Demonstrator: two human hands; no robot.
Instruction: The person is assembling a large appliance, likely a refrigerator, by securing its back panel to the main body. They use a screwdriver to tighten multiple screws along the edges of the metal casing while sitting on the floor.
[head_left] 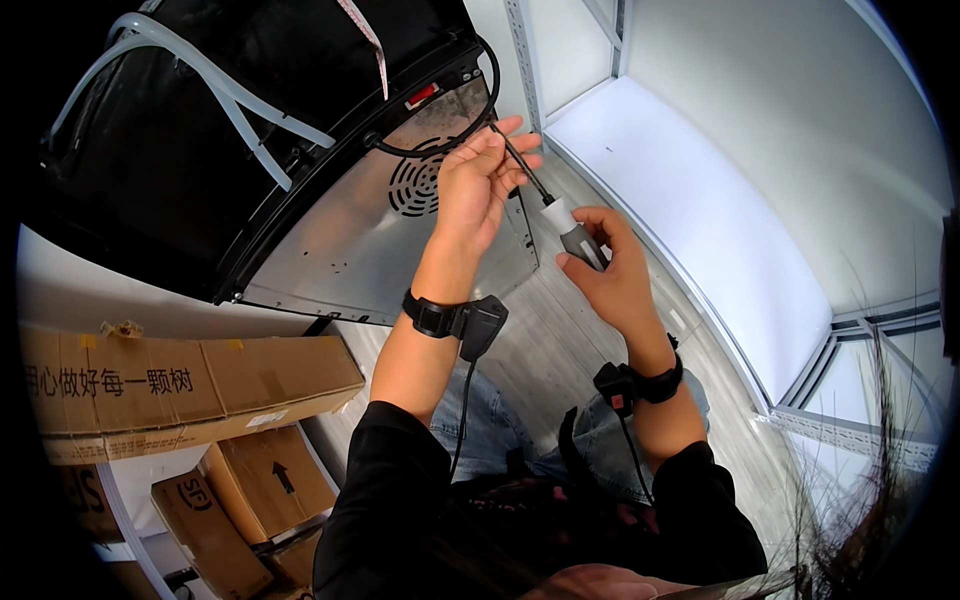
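Observation:
My right hand is closed round the grey and white handle of a screwdriver. Its thin dark shaft slants up and left to my left hand, where thumb and forefinger meet round the tip and the other fingers are loosely spread. Whether a small screw sits at the tip is hidden. Just behind the left hand stands a black machine with a bare metal panel bearing round vent slots. A black cable loops from the panel past my left fingertips.
A red switch and pale hoses are on the machine. White shelving stands close on the right. Cardboard boxes are stacked at lower left, under a long carton. Wood-look floor shows between.

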